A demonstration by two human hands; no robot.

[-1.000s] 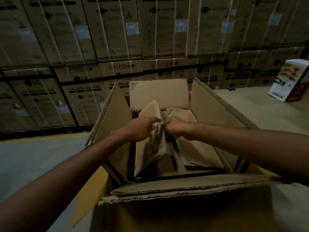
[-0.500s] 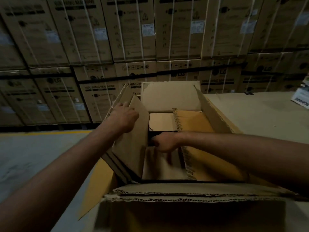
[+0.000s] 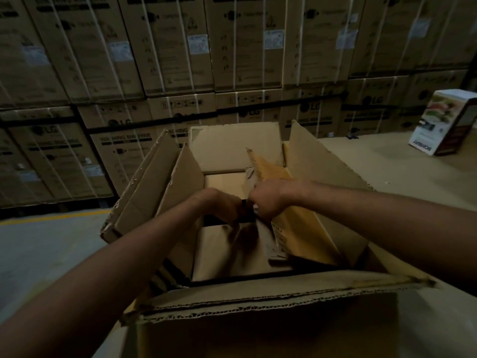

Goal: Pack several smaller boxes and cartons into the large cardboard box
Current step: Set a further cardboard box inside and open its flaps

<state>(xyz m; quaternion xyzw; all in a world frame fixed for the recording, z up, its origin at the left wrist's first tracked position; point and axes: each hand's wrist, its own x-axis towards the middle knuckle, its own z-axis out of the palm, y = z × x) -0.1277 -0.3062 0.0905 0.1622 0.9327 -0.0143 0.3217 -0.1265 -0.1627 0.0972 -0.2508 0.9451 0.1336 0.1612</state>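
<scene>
L hand [image 3: 222, 206] curled, reaching down inside large cardboard box [image 3: 271, 303]; what it grips: can't tell. Touching it on the R, R hand [image 3: 268, 200] is fisted on yellowish cardboard flap [image 3: 302, 228] of an inner carton. Printed box [image 3: 444, 122] far R on floor.

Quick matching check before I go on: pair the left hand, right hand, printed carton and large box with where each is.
1. left hand
2. right hand
3. printed carton
4. large cardboard box

A. standing outside the box, far right
B. gripping the yellowish flap
C. flaps open, in front of the person
D. inside the box, beside the other hand

Pairs: 1-D, 2-B, 3-A, 4-C
</scene>
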